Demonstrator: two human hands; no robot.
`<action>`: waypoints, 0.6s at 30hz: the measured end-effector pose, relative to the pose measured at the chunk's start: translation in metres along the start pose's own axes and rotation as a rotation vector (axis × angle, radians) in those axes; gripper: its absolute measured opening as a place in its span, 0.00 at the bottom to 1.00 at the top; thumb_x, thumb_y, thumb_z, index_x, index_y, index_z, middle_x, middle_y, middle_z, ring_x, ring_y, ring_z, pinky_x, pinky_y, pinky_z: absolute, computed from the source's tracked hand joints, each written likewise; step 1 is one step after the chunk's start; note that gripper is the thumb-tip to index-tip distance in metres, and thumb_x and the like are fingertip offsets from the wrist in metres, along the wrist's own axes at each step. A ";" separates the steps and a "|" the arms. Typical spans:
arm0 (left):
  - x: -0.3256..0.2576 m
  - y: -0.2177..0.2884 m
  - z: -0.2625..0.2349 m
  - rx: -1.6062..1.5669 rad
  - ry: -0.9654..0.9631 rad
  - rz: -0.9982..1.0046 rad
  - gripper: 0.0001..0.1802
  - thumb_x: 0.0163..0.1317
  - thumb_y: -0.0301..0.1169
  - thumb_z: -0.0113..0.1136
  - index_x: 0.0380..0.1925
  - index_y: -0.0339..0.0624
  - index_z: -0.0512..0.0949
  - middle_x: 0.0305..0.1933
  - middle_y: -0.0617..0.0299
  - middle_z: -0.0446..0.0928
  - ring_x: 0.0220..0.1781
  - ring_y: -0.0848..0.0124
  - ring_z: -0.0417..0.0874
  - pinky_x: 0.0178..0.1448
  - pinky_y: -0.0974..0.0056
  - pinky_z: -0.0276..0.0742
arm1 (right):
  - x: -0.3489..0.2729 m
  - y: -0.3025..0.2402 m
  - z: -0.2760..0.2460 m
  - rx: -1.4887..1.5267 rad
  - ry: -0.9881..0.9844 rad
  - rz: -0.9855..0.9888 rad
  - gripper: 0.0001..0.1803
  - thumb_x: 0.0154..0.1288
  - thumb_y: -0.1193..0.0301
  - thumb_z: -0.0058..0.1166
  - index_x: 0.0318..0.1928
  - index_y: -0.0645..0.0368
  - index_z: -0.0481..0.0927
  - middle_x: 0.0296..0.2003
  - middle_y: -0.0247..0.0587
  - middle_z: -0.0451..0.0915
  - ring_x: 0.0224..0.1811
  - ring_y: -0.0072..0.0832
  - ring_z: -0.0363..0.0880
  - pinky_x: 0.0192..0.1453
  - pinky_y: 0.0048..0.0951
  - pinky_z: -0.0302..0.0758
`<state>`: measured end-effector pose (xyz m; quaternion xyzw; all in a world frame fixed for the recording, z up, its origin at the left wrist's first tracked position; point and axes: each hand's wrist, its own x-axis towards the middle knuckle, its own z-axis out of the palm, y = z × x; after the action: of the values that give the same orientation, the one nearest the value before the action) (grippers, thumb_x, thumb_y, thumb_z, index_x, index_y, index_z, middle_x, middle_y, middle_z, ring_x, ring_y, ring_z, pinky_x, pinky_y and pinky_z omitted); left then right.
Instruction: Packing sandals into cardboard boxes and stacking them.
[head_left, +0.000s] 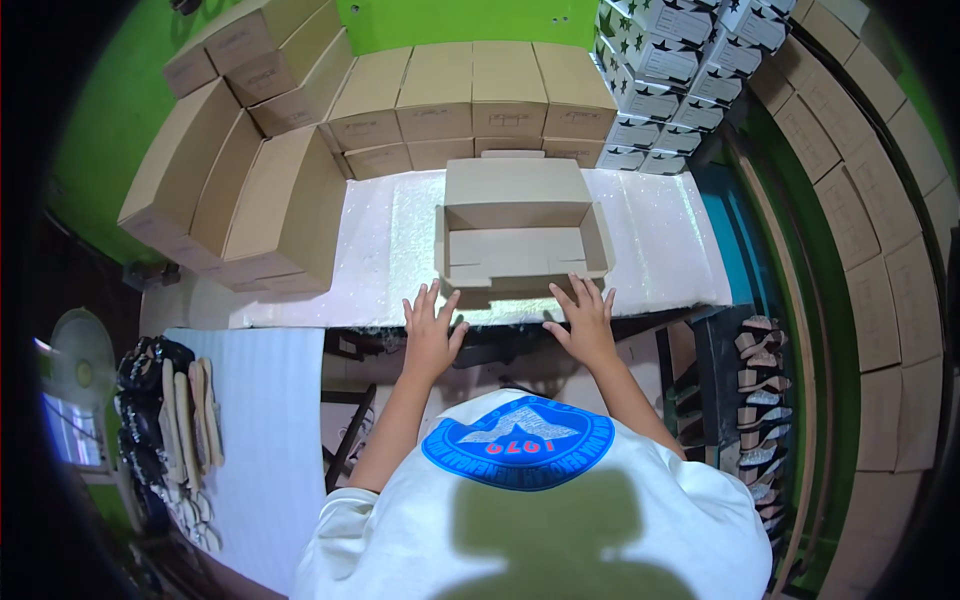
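Observation:
A brown cardboard box [515, 182] sits on the pale shiny table cover [390, 225], its lid folded back. Only bare cardboard shows inside it. My left hand [430, 325] lies at the box's near left corner, fingers spread. At the near right side, the spread fingers of my right hand [585, 325] reach the front edge of the box. Whether the fingertips press on the cardboard or only hover beside it, I cannot tell. Neither hand grips anything.
Closed brown boxes [435, 90] line the back, with more stacked at left [280, 200]. White star-patterned boxes [650, 100] rise at the back right. Sandals [762, 400] fill a rack at right; shoe parts [185, 420] lie on a white sheet [260, 430] at left.

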<state>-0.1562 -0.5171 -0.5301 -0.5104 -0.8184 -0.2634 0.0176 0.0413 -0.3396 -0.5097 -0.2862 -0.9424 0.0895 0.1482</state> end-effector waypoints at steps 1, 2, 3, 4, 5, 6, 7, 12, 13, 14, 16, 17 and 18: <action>-0.013 -0.002 -0.006 0.000 -0.037 -0.004 0.29 0.55 0.39 0.57 0.58 0.51 0.67 0.67 0.48 0.52 0.69 0.47 0.49 0.68 0.39 0.38 | -0.008 -0.011 0.006 0.003 0.016 -0.004 0.35 0.50 0.55 0.59 0.61 0.40 0.64 0.64 0.43 0.56 0.66 0.46 0.52 0.64 0.66 0.39; -0.024 -0.003 -0.011 -0.003 -0.057 -0.017 0.29 0.54 0.38 0.57 0.58 0.51 0.66 0.68 0.48 0.50 0.69 0.47 0.49 0.68 0.39 0.38 | -0.013 -0.023 0.008 0.004 0.013 -0.012 0.34 0.51 0.56 0.58 0.61 0.40 0.64 0.64 0.43 0.56 0.66 0.46 0.52 0.65 0.66 0.39; -0.035 -0.005 -0.016 -0.010 -0.061 -0.020 0.30 0.54 0.38 0.58 0.59 0.51 0.66 0.68 0.48 0.50 0.69 0.47 0.49 0.68 0.39 0.38 | -0.019 -0.035 0.010 0.018 -0.008 -0.018 0.34 0.52 0.57 0.58 0.61 0.40 0.64 0.64 0.43 0.55 0.66 0.46 0.52 0.65 0.66 0.39; -0.048 -0.007 -0.021 -0.016 -0.064 -0.023 0.30 0.54 0.38 0.58 0.59 0.51 0.65 0.68 0.48 0.50 0.69 0.47 0.49 0.68 0.39 0.38 | -0.026 -0.048 0.012 0.032 -0.029 -0.025 0.33 0.52 0.58 0.58 0.61 0.40 0.64 0.64 0.43 0.55 0.66 0.46 0.52 0.65 0.66 0.39; -0.059 -0.009 -0.025 -0.036 -0.061 -0.032 0.30 0.53 0.38 0.58 0.58 0.51 0.66 0.68 0.48 0.50 0.69 0.47 0.49 0.68 0.40 0.38 | -0.032 -0.061 0.014 0.038 -0.054 -0.019 0.33 0.53 0.59 0.57 0.61 0.40 0.64 0.64 0.43 0.55 0.66 0.46 0.52 0.65 0.66 0.40; -0.071 -0.011 -0.031 -0.058 -0.071 -0.041 0.29 0.53 0.38 0.59 0.57 0.51 0.67 0.68 0.48 0.50 0.69 0.48 0.49 0.68 0.40 0.38 | -0.040 -0.073 0.016 0.049 -0.050 -0.036 0.33 0.52 0.60 0.57 0.61 0.40 0.64 0.64 0.44 0.55 0.66 0.46 0.52 0.65 0.66 0.39; -0.084 -0.014 -0.034 -0.066 -0.077 -0.045 0.29 0.53 0.38 0.59 0.57 0.51 0.67 0.68 0.48 0.50 0.69 0.48 0.50 0.68 0.40 0.39 | -0.048 -0.086 0.017 0.062 -0.056 -0.037 0.33 0.52 0.61 0.58 0.61 0.41 0.64 0.64 0.44 0.56 0.65 0.46 0.53 0.64 0.66 0.40; -0.151 -0.033 -0.039 -0.095 -0.142 -0.072 0.27 0.52 0.39 0.59 0.55 0.52 0.69 0.68 0.47 0.50 0.68 0.47 0.51 0.68 0.40 0.40 | -0.098 -0.139 0.027 0.116 -0.113 -0.044 0.33 0.51 0.63 0.58 0.61 0.40 0.64 0.64 0.43 0.56 0.65 0.45 0.53 0.64 0.67 0.40; -0.160 -0.034 -0.040 -0.085 -0.161 -0.070 0.26 0.52 0.39 0.60 0.54 0.52 0.70 0.68 0.46 0.50 0.67 0.47 0.51 0.68 0.39 0.40 | -0.107 -0.146 0.027 0.110 -0.110 -0.047 0.33 0.51 0.63 0.58 0.61 0.40 0.64 0.64 0.43 0.56 0.65 0.45 0.53 0.64 0.67 0.40; -0.168 -0.033 -0.041 -0.088 -0.157 -0.068 0.26 0.52 0.39 0.60 0.54 0.52 0.70 0.68 0.46 0.50 0.67 0.47 0.51 0.68 0.39 0.40 | -0.118 -0.151 0.026 0.099 -0.140 -0.043 0.33 0.51 0.63 0.58 0.60 0.40 0.64 0.64 0.43 0.56 0.66 0.45 0.53 0.64 0.67 0.40; -0.183 -0.030 -0.045 -0.072 -0.241 -0.038 0.26 0.51 0.39 0.60 0.53 0.52 0.71 0.68 0.47 0.50 0.68 0.47 0.51 0.68 0.39 0.39 | -0.140 -0.159 0.024 0.083 -0.164 -0.041 0.33 0.51 0.63 0.58 0.60 0.40 0.65 0.64 0.43 0.56 0.66 0.45 0.53 0.64 0.67 0.40; -0.188 -0.028 -0.048 -0.071 -0.234 -0.028 0.26 0.51 0.39 0.60 0.53 0.52 0.71 0.68 0.47 0.50 0.68 0.47 0.51 0.68 0.39 0.39 | -0.149 -0.162 0.024 0.068 -0.182 -0.024 0.33 0.51 0.63 0.58 0.60 0.40 0.64 0.64 0.43 0.56 0.66 0.45 0.53 0.64 0.67 0.40; -0.193 -0.024 -0.051 -0.074 -0.256 -0.010 0.26 0.51 0.40 0.60 0.52 0.53 0.71 0.68 0.47 0.50 0.68 0.48 0.51 0.68 0.40 0.39 | -0.157 -0.165 0.023 0.055 -0.199 -0.009 0.33 0.51 0.63 0.59 0.60 0.39 0.64 0.64 0.43 0.56 0.66 0.44 0.53 0.64 0.67 0.40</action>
<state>-0.0966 -0.7073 -0.5540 -0.5359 -0.8064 -0.2261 -0.1070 0.0735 -0.5656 -0.5251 -0.2677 -0.9509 0.1425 0.0620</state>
